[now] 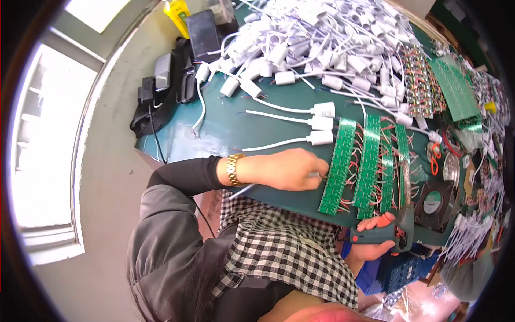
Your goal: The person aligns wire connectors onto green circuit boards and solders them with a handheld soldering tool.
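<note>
My left hand (296,169) is closed beside a long green circuit board strip (339,166), its fingertips near the board's left edge. A white cable (244,191) comes out below that wrist, and a small whitish part shows between the fingers; most of what is held is hidden. White lamp sockets (323,109) with cable tails lie in a row above the hand, their right ends close to the strip. My right hand (375,236) grips a dark gun-shaped tool (370,235) with a red button, near the table's front edge.
A big heap of white lamp sockets (322,37) covers the far table. More boards with red and white wires (370,166) lie beside the strip. A black fan (432,202), orange-handled scissors (434,155), a phone (203,33) and a yellow bottle (176,15) surround the work. Blue crates (402,276) stand below.
</note>
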`<act>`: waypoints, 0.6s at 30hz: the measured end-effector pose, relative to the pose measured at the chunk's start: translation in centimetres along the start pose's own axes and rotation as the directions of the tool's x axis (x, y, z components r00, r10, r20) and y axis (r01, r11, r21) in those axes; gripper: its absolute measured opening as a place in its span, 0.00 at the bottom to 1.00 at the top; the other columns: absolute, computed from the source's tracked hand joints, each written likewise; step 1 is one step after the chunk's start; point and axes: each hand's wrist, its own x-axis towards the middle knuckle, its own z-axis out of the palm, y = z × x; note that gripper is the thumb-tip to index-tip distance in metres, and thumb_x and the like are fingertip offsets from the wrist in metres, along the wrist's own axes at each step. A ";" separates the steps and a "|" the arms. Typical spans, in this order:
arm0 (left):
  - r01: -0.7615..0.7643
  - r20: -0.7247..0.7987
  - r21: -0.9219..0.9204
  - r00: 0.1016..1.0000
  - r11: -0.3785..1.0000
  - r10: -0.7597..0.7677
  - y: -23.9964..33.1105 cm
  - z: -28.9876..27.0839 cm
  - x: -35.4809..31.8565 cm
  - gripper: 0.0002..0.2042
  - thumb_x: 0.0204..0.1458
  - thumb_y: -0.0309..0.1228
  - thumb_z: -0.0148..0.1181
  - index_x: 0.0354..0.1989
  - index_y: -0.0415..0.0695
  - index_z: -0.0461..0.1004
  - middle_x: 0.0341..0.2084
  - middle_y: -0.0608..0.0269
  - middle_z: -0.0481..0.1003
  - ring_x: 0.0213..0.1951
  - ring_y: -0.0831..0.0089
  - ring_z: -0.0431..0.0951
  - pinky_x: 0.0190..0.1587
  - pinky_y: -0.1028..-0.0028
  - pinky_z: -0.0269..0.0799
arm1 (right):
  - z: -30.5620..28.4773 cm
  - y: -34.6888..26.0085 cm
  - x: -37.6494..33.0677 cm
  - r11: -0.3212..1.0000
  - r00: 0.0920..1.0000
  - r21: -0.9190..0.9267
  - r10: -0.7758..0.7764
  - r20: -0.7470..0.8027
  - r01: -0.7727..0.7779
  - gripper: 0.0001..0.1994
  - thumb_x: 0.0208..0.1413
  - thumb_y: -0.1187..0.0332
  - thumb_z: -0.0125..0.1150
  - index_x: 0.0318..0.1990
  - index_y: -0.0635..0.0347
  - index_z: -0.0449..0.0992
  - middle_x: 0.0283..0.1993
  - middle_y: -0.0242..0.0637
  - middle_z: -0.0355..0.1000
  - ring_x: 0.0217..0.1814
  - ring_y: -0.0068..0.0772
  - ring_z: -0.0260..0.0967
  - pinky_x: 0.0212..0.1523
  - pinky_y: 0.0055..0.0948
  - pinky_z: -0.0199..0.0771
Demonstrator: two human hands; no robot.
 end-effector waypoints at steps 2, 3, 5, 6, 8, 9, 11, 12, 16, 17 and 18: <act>-0.015 -0.158 0.267 0.986 0.964 0.059 -0.8 -0.1 0.1 0.05 0.47 0.28 0.52 0.27 0.39 0.66 0.24 0.49 0.68 0.30 0.51 0.70 0.35 0.59 0.66 | -0.7 0.6 0.1 0.996 0.998 0.088 0.018 0.055 -0.023 0.38 0.54 0.35 0.43 0.57 0.64 0.56 0.30 0.37 0.63 0.26 0.28 0.62 0.28 0.25 0.66; -0.041 -0.285 0.418 0.942 0.907 0.174 -1.8 0.0 0.2 0.06 0.45 0.27 0.52 0.29 0.39 0.65 0.24 0.50 0.67 0.29 0.51 0.68 0.33 0.58 0.64 | -0.5 0.5 0.2 0.997 0.999 0.070 0.014 0.029 -0.016 0.39 0.54 0.35 0.44 0.57 0.64 0.56 0.30 0.37 0.63 0.26 0.28 0.62 0.28 0.25 0.66; 0.056 -0.403 0.499 0.899 0.865 0.174 -3.5 -0.7 0.6 0.08 0.44 0.24 0.52 0.32 0.39 0.63 0.25 0.50 0.66 0.31 0.50 0.68 0.35 0.58 0.62 | 0.0 0.3 0.1 0.999 1.000 0.049 0.020 0.002 -0.020 0.38 0.54 0.35 0.43 0.57 0.64 0.57 0.30 0.38 0.63 0.26 0.29 0.62 0.28 0.26 0.66; 0.078 -0.414 0.539 0.892 0.839 0.184 -3.5 -1.3 0.8 0.07 0.44 0.21 0.51 0.33 0.39 0.63 0.27 0.49 0.67 0.33 0.50 0.67 0.36 0.58 0.62 | -0.1 0.8 0.3 0.999 1.000 0.052 0.011 -0.015 -0.010 0.38 0.54 0.35 0.43 0.56 0.63 0.57 0.30 0.38 0.63 0.26 0.30 0.62 0.28 0.26 0.65; 0.139 -0.468 0.531 0.870 0.836 0.152 -3.9 -1.3 1.1 0.07 0.45 0.20 0.51 0.33 0.39 0.62 0.28 0.50 0.67 0.33 0.51 0.67 0.37 0.60 0.62 | -0.7 1.2 0.2 0.999 0.999 0.040 -0.028 -0.035 0.029 0.38 0.54 0.35 0.42 0.56 0.63 0.57 0.30 0.39 0.63 0.25 0.30 0.62 0.28 0.27 0.65; 0.126 -0.454 0.524 0.878 0.842 0.152 -3.9 -1.4 1.5 0.07 0.45 0.20 0.51 0.33 0.39 0.62 0.28 0.50 0.67 0.33 0.51 0.67 0.37 0.60 0.62 | -0.8 1.2 0.1 0.997 0.997 0.043 -0.065 -0.033 0.066 0.38 0.55 0.35 0.42 0.56 0.63 0.57 0.30 0.39 0.63 0.25 0.31 0.62 0.28 0.27 0.65; -0.041 -0.461 0.496 0.834 0.868 0.303 -4.1 -1.7 2.2 0.07 0.47 0.20 0.52 0.33 0.39 0.64 0.28 0.52 0.66 0.32 0.53 0.66 0.36 0.62 0.63 | -0.9 1.0 0.0 0.997 0.995 0.039 -0.067 -0.069 0.070 0.39 0.54 0.34 0.43 0.55 0.64 0.57 0.29 0.40 0.63 0.25 0.31 0.62 0.27 0.27 0.67; -0.048 -0.449 0.489 0.842 0.871 0.299 -4.1 -1.8 2.2 0.07 0.47 0.20 0.52 0.33 0.39 0.64 0.28 0.52 0.66 0.32 0.53 0.66 0.36 0.62 0.63 | -0.9 1.0 -0.1 0.996 0.994 0.047 -0.072 -0.087 0.076 0.40 0.53 0.34 0.44 0.55 0.66 0.56 0.29 0.41 0.63 0.24 0.31 0.62 0.26 0.27 0.69; -0.068 -0.431 0.473 0.852 0.878 0.298 -4.0 -1.8 2.4 0.05 0.45 0.20 0.56 0.30 0.41 0.70 0.28 0.56 0.68 0.32 0.58 0.67 0.35 0.67 0.64 | -1.0 0.6 -0.1 0.999 0.996 0.023 -0.032 -0.083 0.034 0.40 0.52 0.32 0.42 0.55 0.64 0.57 0.29 0.40 0.63 0.23 0.32 0.63 0.26 0.27 0.67; -0.108 -0.415 0.490 0.844 0.865 0.340 -3.8 -1.8 2.4 0.05 0.44 0.20 0.57 0.29 0.41 0.70 0.27 0.58 0.69 0.31 0.59 0.67 0.35 0.67 0.64 | -0.9 0.5 -0.1 1.000 0.996 -0.003 -0.014 -0.093 0.014 0.41 0.51 0.31 0.42 0.55 0.64 0.57 0.28 0.39 0.64 0.23 0.32 0.64 0.26 0.27 0.67; -0.147 -0.399 0.506 0.834 0.850 0.381 -3.7 -1.7 2.5 0.05 0.43 0.20 0.58 0.28 0.41 0.71 0.27 0.59 0.69 0.31 0.60 0.67 0.35 0.68 0.64 | -0.9 0.3 -0.1 1.000 0.995 -0.006 -0.008 -0.104 0.008 0.41 0.51 0.31 0.42 0.55 0.64 0.57 0.28 0.39 0.64 0.23 0.32 0.64 0.26 0.27 0.67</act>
